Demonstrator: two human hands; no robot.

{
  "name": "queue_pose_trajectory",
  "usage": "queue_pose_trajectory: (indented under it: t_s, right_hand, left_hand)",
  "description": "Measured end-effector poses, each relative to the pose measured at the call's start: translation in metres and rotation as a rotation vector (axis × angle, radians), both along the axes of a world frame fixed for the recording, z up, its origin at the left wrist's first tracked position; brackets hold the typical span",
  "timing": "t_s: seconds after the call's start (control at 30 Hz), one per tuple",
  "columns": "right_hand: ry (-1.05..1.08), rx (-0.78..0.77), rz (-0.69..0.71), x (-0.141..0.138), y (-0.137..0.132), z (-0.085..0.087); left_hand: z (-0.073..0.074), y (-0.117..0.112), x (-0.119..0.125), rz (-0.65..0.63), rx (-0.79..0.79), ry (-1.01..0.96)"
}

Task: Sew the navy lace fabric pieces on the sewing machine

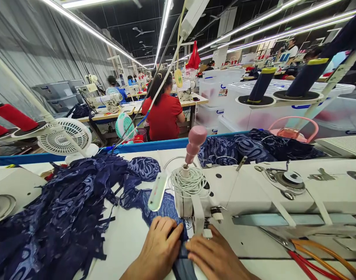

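Observation:
A navy lace garment piece (166, 205) runs across the white machine bed and under the presser foot area of a sewing machine (185, 202). My left hand (162, 245) presses on it just left of the needle, fingers bent and close together. Across from it, my right hand (214, 252) has its fingertips on the fabric's right edge, its thumb side beside the needle area. Between my hands, a sheer strip (184, 268) of the same cloth extends toward me. The needle and the exact pinch of my fingers are hidden.
A navy garment heap (64, 210) covers the left side. More navy lace pieces (239, 147) lie behind the machine. Scissors (285, 241) with orange and red handles rest at right. A pink-handled tool (195, 144) stands on the machine head. Ahead sits a person in red (166, 116).

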State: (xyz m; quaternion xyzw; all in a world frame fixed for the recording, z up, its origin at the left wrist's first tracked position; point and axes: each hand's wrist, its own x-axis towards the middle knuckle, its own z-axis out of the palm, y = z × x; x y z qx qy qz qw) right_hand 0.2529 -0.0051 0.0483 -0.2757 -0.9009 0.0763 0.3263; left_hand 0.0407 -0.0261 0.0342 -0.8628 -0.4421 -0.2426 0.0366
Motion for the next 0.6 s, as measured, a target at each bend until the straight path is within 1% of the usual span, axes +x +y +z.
queue_pose_trajectory:
  t_s: [0.07,0.1,0.17,0.27,0.33,0.4,0.47,0.53,0.6]
  right_hand:
    - [0.004,0.108,-0.136,-0.002,0.006,-0.003]
    - [-0.022,0.158,-0.176,-0.003,0.008,-0.006]
    - [-0.113,0.209,-0.190,-0.005,0.011,-0.014]
    - [-0.215,0.236,-0.192,-0.004,0.011,-0.025]
    - [-0.203,0.259,-0.205,-0.003,0.009,-0.028]
    - [-0.133,0.272,-0.224,-0.002,0.006,-0.028]
    - [-0.047,0.252,-0.216,-0.003,0.003,-0.026]
    - [-0.005,0.208,-0.157,-0.004,-0.001,-0.024]
    - [-0.013,0.177,-0.086,-0.006,-0.004,-0.024]
  left_hand:
    - [0.001,0.001,-0.001,-0.001,0.031,-0.012]
    - [0.001,0.001,-0.001,-0.004,0.041,-0.003]
    - [0.003,0.001,-0.003,-0.017,0.029,0.045]
    - [0.007,-0.001,-0.005,-0.034,-0.037,0.115]
    - [0.010,-0.001,-0.006,-0.035,-0.084,0.110]
    - [0.010,0.000,-0.006,-0.026,-0.118,0.073]
    - [0.007,0.002,-0.005,-0.007,-0.139,0.034]
    - [0.003,0.004,-0.004,0.005,-0.153,0.016]
    - [-0.001,0.006,-0.004,0.010,-0.167,0.017]
